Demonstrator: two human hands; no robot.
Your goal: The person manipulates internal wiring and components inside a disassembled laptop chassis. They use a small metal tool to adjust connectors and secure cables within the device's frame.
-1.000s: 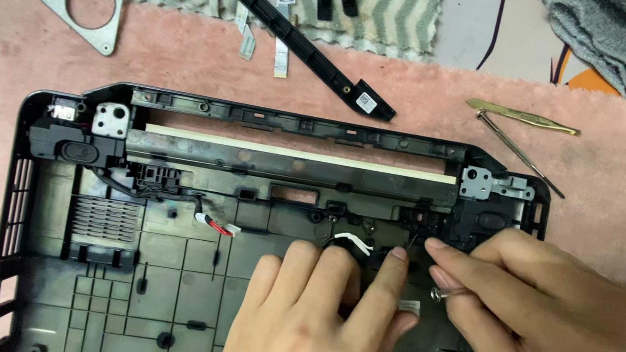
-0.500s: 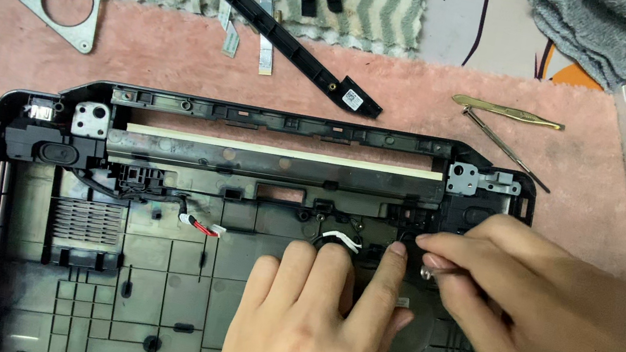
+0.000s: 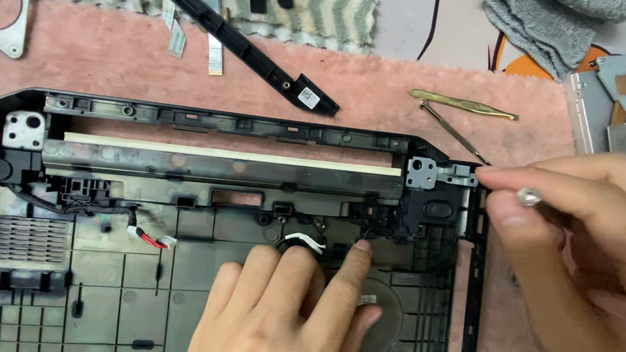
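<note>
A small silver screw (image 3: 529, 197) is pinched between the thumb and forefinger of the right hand (image 3: 598, 280), just above the right edge of the black laptop base shell (image 3: 227, 188). The left hand (image 3: 281, 322) lies flat inside this shell with its fingers spread, fingertips beside a small round black part (image 3: 301, 243). Beyond the right hand, near it, lie brass tweezers (image 3: 462, 104) and a thin screwdriver (image 3: 454, 131) on the pink mat (image 3: 137, 73).

I see the black plastic laptop base shell (image 3: 149, 259) lying flat and open-side up across the lower frame, ribbed inside. At right of centre, a small silvery screw-like piece (image 3: 529, 197) sits pinched above the shell's right hinge corner.
</note>
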